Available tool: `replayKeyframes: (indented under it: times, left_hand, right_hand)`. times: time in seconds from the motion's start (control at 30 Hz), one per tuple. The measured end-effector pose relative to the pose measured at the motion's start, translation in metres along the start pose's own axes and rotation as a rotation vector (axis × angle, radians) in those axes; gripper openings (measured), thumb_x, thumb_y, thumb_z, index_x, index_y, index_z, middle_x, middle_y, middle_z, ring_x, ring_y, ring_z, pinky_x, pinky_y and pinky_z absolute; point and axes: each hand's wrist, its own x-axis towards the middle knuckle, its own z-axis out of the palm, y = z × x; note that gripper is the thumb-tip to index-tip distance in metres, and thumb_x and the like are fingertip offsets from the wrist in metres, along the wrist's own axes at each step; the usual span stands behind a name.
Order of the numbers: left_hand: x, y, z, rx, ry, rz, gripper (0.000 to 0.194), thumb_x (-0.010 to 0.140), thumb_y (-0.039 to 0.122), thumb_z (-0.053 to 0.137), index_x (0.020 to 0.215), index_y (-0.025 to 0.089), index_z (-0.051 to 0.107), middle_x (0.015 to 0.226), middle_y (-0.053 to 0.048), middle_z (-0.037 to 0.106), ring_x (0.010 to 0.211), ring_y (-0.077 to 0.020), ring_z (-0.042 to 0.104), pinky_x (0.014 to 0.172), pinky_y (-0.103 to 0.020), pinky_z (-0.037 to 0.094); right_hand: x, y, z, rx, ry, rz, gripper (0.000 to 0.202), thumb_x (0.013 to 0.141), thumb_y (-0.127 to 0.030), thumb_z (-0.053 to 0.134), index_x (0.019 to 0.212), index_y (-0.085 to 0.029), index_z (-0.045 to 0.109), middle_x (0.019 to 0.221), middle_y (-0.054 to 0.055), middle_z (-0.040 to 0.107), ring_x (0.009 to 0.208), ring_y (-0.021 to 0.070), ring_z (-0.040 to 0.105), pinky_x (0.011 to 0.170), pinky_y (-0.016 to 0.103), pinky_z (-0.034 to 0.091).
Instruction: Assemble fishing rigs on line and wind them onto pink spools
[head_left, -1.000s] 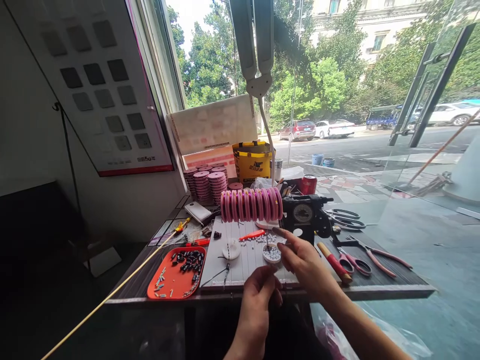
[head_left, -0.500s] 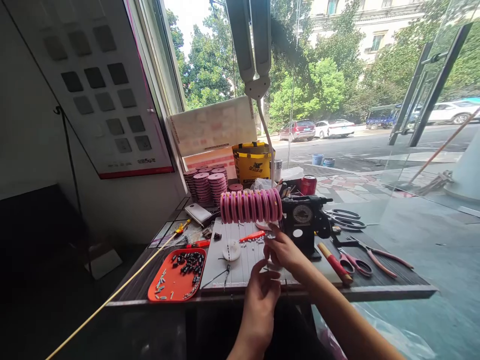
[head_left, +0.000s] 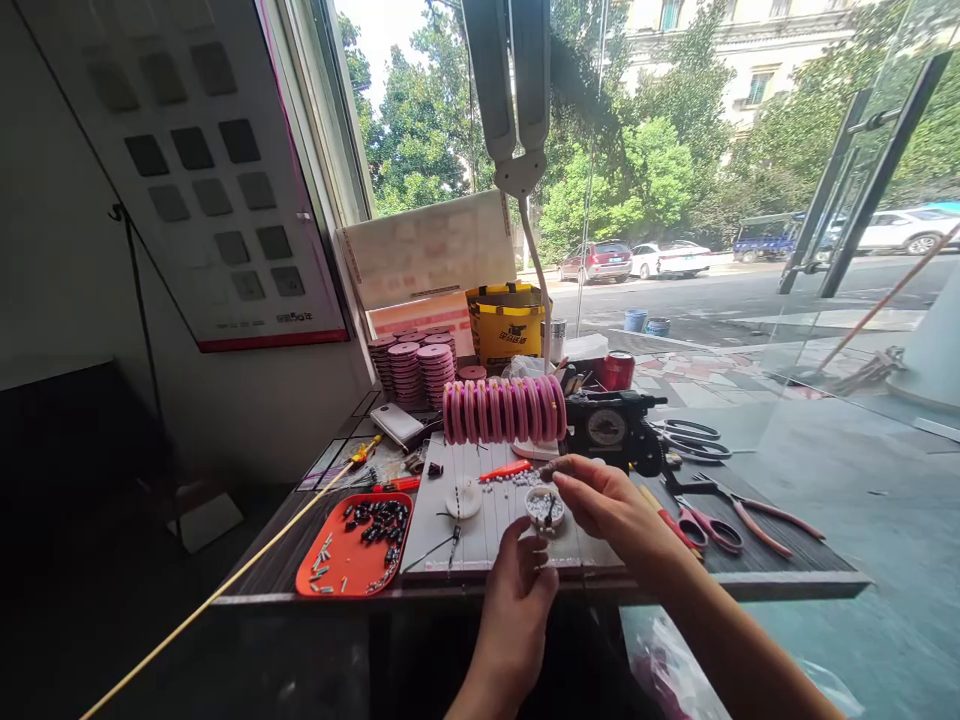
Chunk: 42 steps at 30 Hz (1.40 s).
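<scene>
My left hand (head_left: 521,600) is at the front edge of the white board (head_left: 435,545), its fingers curled together; what they hold, if anything, is too small to make out. My right hand (head_left: 611,500) is raised above the board, thumb and forefinger closed in a pinch. What lies in that pinch I cannot make out. Between the hands a small round tub (head_left: 545,510) of pale beads stands on the board, a dark piece in it. Above them is a row of pink spools (head_left: 504,412), with thin lines running down across the board. Loose beads lie near an orange-red tool (head_left: 505,471).
An orange tray (head_left: 352,550) of black and metal parts is at left. A black winding machine (head_left: 611,428) with a dial adjoins the spools. Scissors (head_left: 724,530) and pliers (head_left: 757,515) lie right. A thin yellow rod (head_left: 225,590) crosses the left side.
My right hand has moved a little right and its wrist has turned, uncovering the tub of beads. My left hand has stayed nearly in place. The view has shifted slightly.
</scene>
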Motion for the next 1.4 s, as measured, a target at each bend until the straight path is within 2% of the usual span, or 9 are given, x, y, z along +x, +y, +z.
replayKeyframes:
  times: [0.1, 0.23, 0.4, 0.6, 0.67, 0.77, 0.93, 1.2, 1.4]
  left_hand:
    - [-0.005, 0.011, 0.001, 0.21, 0.026, -0.004, 0.044, 0.072, 0.021, 0.057, 0.116, 0.019, 0.048, 0.114, -0.011, 0.054, 0.104, -0.0224, 0.049, 0.089, -0.034, 0.036]
    - [-0.008, 0.028, 0.005, 0.422, 0.014, 0.159, 0.031, 0.08, 0.029, 0.048, 0.108, 0.018, 0.056, 0.112, -0.011, 0.057, 0.102, -0.0237, 0.05, 0.089, -0.035, 0.034]
    - [-0.001, 0.027, 0.008, 0.189, -0.13, 0.053, 0.027, 0.08, 0.035, 0.047, 0.09, 0.017, 0.064, 0.088, -0.006, 0.063, 0.088, -0.0208, 0.052, 0.08, -0.031, 0.038]
    - [-0.003, 0.019, 0.002, 0.092, -0.213, -0.009, 0.021, 0.077, 0.034, 0.054, 0.073, 0.016, 0.064, 0.067, 0.0, 0.055, 0.074, -0.0151, 0.049, 0.075, -0.027, 0.036]
    - [-0.007, 0.023, -0.001, 0.1, -0.243, -0.015, 0.022, 0.078, 0.033, 0.052, 0.07, 0.015, 0.063, 0.062, 0.001, 0.053, 0.068, -0.0136, 0.047, 0.072, -0.025, 0.035]
    - [-0.012, 0.031, -0.007, 0.058, -0.244, -0.077, 0.023, 0.079, 0.033, 0.051, 0.07, 0.015, 0.062, 0.055, 0.002, 0.049, 0.057, -0.0108, 0.043, 0.062, -0.023, 0.034]
    - [-0.016, 0.039, -0.016, -0.002, -0.163, -0.144, 0.021, 0.077, 0.032, 0.054, 0.07, 0.014, 0.061, 0.055, 0.002, 0.049, 0.055, -0.0094, 0.042, 0.06, -0.022, 0.033]
    - [-0.019, 0.04, -0.021, -0.017, -0.117, -0.177, 0.02, 0.079, 0.03, 0.051, 0.073, 0.014, 0.061, 0.056, 0.002, 0.05, 0.055, -0.009, 0.042, 0.061, -0.023, 0.034]
    - [-0.016, 0.044, -0.025, 0.002, -0.143, -0.177, 0.018, 0.077, 0.03, 0.054, 0.072, 0.015, 0.061, 0.057, 0.002, 0.05, 0.057, -0.01, 0.043, 0.062, -0.023, 0.033]
  right_hand:
    - [-0.008, -0.006, -0.001, 0.023, -0.014, -0.016, 0.032, 0.066, -0.044, 0.059, 0.074, -0.014, 0.055, 0.048, -0.009, 0.028, 0.042, 0.0041, 0.019, 0.038, 0.019, 0.013]
    - [-0.014, -0.007, -0.001, 0.05, -0.025, 0.031, 0.031, 0.065, -0.044, 0.063, 0.071, -0.015, 0.055, 0.05, -0.007, 0.037, 0.044, 0.0047, 0.027, 0.039, 0.018, 0.018]
    - [-0.018, 0.0, 0.001, 0.092, -0.062, 0.089, 0.032, 0.063, -0.044, 0.066, 0.07, -0.014, 0.057, 0.055, -0.004, 0.046, 0.046, 0.0049, 0.034, 0.04, 0.017, 0.025]
    - [-0.023, 0.01, -0.001, 0.105, -0.107, 0.158, 0.036, 0.066, -0.047, 0.061, 0.083, -0.015, 0.058, 0.063, -0.002, 0.054, 0.045, 0.0054, 0.039, 0.042, 0.018, 0.034]
    - [-0.027, 0.016, -0.005, -0.052, -0.052, 0.055, 0.034, 0.073, -0.043, 0.054, 0.095, -0.017, 0.058, 0.074, 0.002, 0.059, 0.052, 0.0098, 0.048, 0.05, 0.023, 0.041]
    - [-0.032, 0.033, -0.01, -0.542, 0.076, -0.137, 0.023, 0.079, -0.028, 0.047, 0.094, -0.02, 0.062, 0.083, 0.005, 0.065, 0.073, 0.0189, 0.058, 0.065, 0.029, 0.043]
    - [-0.034, 0.07, -0.011, -1.277, 0.071, -0.094, 0.027, 0.077, -0.016, 0.044, 0.094, -0.023, 0.063, 0.08, 0.005, 0.068, 0.066, 0.0222, 0.064, 0.052, 0.026, 0.038]
    - [-0.044, 0.097, -0.011, -1.411, 0.093, -0.362, 0.027, 0.083, -0.017, 0.039, 0.086, -0.021, 0.065, 0.068, 0.003, 0.06, 0.055, 0.0143, 0.058, 0.05, 0.022, 0.034]
    - [-0.019, 0.086, -0.009, -1.412, 0.334, -0.383, 0.025, 0.086, -0.025, 0.041, 0.095, -0.025, 0.064, 0.073, 0.003, 0.056, 0.059, 0.013, 0.054, 0.049, 0.022, 0.031]
